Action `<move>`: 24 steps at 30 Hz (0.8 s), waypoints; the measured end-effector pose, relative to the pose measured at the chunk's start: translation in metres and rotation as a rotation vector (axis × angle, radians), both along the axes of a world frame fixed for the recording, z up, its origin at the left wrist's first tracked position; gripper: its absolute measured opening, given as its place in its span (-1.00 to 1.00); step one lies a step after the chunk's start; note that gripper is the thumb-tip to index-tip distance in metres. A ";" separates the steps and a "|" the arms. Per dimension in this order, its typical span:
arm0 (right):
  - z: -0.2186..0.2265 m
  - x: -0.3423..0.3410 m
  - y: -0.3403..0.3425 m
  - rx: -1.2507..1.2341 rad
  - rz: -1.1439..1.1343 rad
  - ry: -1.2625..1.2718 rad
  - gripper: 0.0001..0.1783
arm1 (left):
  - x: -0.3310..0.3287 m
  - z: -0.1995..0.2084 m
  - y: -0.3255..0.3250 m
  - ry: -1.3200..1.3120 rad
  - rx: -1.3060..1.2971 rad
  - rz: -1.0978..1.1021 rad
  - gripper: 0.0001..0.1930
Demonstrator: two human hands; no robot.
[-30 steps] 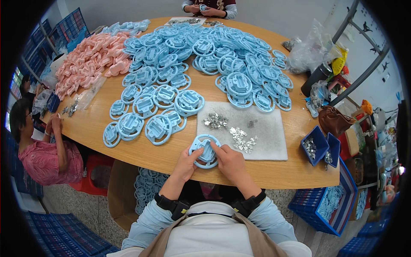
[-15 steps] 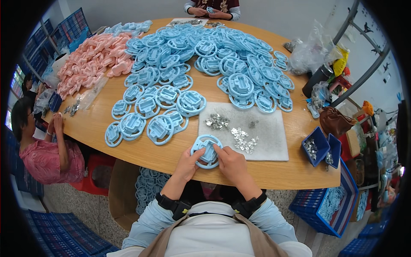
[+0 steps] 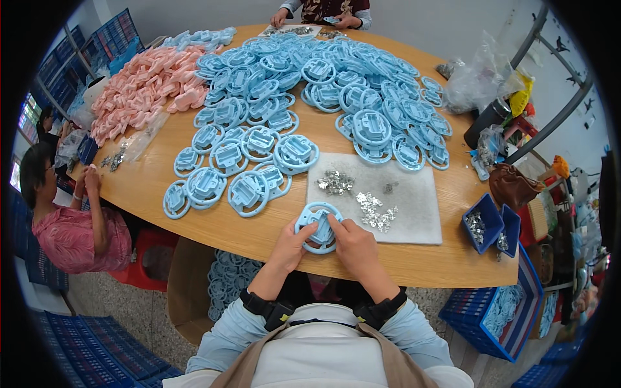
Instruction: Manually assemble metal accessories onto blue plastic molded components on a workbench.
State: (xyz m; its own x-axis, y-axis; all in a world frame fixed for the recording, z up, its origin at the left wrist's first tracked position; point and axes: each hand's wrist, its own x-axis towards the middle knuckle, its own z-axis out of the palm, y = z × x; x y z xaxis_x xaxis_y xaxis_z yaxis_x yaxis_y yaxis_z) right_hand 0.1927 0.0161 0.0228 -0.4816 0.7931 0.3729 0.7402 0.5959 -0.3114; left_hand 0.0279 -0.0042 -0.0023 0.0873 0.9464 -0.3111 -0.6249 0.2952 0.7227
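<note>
Both my hands hold one light blue plastic wheel-shaped part (image 3: 317, 224) at the near edge of the round wooden table (image 3: 213, 229). My left hand (image 3: 290, 243) grips its lower left rim. My right hand (image 3: 351, 241) covers its right side, with fingers pressing on the centre. Just right of the part lies a grey pad (image 3: 414, 200) with small shiny metal pieces (image 3: 375, 212) scattered on it. A row of stacked blue wheel parts (image 3: 249, 187) sits to the left front.
A big heap of blue parts (image 3: 336, 77) fills the table's middle, and pink parts (image 3: 142, 87) lie far left. Two small blue bins (image 3: 490, 224) stand at the right edge. A seated person in pink (image 3: 71, 220) is at left; another person's hands (image 3: 310, 16) are at the far side. Blue crates (image 3: 498, 317) are on the floor.
The blue part and both hands have shifted slightly on the table edge; my right fingers now press on its centre. The view has tilted a little.
</note>
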 end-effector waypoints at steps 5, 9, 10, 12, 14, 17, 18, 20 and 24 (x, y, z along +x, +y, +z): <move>0.005 -0.012 -0.004 0.071 -0.009 -0.245 -0.55 | 0.004 0.003 -0.001 0.018 -0.008 0.024 -0.70; 0.008 -0.022 -0.007 0.086 -0.026 -0.412 -0.54 | 0.005 -0.007 -0.002 0.105 0.021 0.037 -0.69; 0.010 -0.026 -0.007 0.053 -0.038 -0.437 -0.53 | 0.005 -0.008 -0.001 0.120 0.036 0.045 -0.69; 0.015 -0.030 -0.006 -0.012 -0.063 -0.488 -0.51 | 0.003 -0.004 -0.003 0.115 0.016 0.039 -0.69; 0.013 -0.012 0.004 -0.012 0.005 -0.305 -0.58 | 0.005 0.001 -0.001 0.099 0.027 0.021 -0.68; 0.015 0.001 0.001 -0.054 -0.082 0.090 -0.62 | 0.003 0.001 -0.002 0.058 0.060 0.019 -0.67; 0.015 0.002 0.000 -0.075 -0.139 0.243 -0.63 | -0.001 -0.002 -0.002 0.032 0.076 0.028 -0.67; 0.007 0.008 0.001 -0.346 -0.164 0.493 -0.64 | 0.001 -0.004 -0.005 -0.015 0.073 0.018 -0.67; -0.021 0.012 0.009 -0.642 -0.064 0.942 -0.65 | 0.001 0.005 -0.006 -0.121 0.032 -0.040 -0.66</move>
State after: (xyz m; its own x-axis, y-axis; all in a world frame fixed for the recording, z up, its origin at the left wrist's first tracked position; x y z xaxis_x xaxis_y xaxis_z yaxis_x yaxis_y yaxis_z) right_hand 0.2048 0.0248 0.0022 -0.1774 0.9807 0.0818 0.0745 0.0962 -0.9926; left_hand 0.0290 -0.0104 0.0026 0.1598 0.9507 -0.2657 -0.6963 0.2994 0.6524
